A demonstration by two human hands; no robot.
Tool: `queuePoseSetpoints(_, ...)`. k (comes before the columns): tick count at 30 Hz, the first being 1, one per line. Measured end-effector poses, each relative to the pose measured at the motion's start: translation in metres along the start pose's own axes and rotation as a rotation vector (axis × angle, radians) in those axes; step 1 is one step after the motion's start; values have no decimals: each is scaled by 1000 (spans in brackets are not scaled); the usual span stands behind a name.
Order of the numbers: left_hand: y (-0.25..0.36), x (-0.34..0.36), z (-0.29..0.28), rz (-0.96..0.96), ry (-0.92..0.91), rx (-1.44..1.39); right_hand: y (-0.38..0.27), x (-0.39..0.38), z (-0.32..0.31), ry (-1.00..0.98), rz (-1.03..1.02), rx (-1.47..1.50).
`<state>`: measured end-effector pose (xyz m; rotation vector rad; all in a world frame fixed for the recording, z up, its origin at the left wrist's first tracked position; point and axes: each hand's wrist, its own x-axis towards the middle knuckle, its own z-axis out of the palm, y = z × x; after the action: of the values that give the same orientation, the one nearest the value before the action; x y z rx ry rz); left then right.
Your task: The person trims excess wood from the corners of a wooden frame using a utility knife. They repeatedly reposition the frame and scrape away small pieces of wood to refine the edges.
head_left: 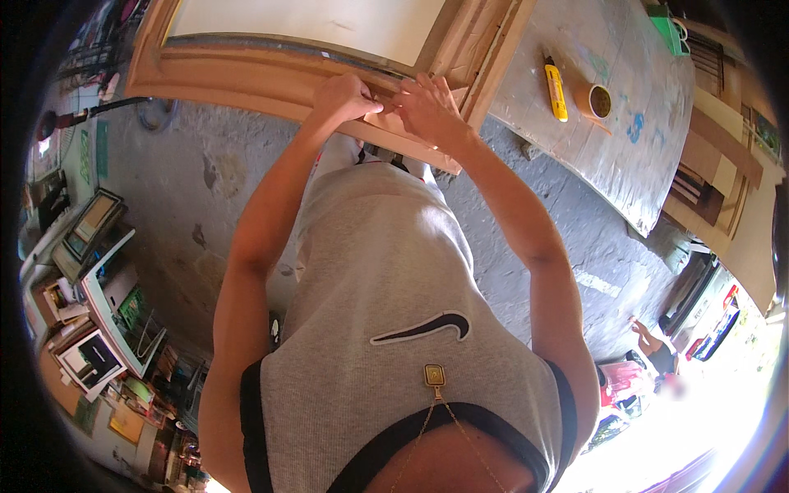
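A brown wooden frame (246, 76) with a white panel (312, 25) inside it lies in front of my body. My left hand (343, 100) is at the near rail, thumb and fingers pinched together; whatever they hold is too small to name. Just to its right, my right hand (427, 108) rests over the frame's near right corner with its fingers spread. A pale, thin strip (386, 123) shows on the rail between and below the hands; its kind is unclear.
On the grey worktable (567, 156) at right lie a yellow utility knife (556, 92) and a roll of tape (595, 100). A green object (670, 33) sits at its far edge. Frames (86, 222) and clutter line the left. Another person (657, 353) is at far right.
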<state>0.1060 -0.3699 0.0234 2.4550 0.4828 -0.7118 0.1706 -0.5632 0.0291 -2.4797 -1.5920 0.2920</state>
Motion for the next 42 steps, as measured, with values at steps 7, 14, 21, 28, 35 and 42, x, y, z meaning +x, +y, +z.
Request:
queuePoseSetpoints(7, -3, 0, 8, 45, 56, -21, 2, 19, -2, -243, -54, -132)
queuePoseSetpoints(14, 6, 0, 8, -32, 80, 65, 7, 23, -13, -274, -65, -142)
queuePoseSetpoints(21, 14, -5, 8, -37, 199, 50, 14, 29, 0, -267, -110, -60)
queuePoseSetpoints(28, 13, -2, 5, -99, 163, 41, 18, 30, 4, -256, -103, 72)
queuePoseSetpoints(35, -4, -2, 2, -2, 134, -46, 9, 35, -2, -417, -49, 71)
queuePoseSetpoints(42, -13, -5, 2, 47, 147, -35, 6, 34, 0, -385, -70, 88)
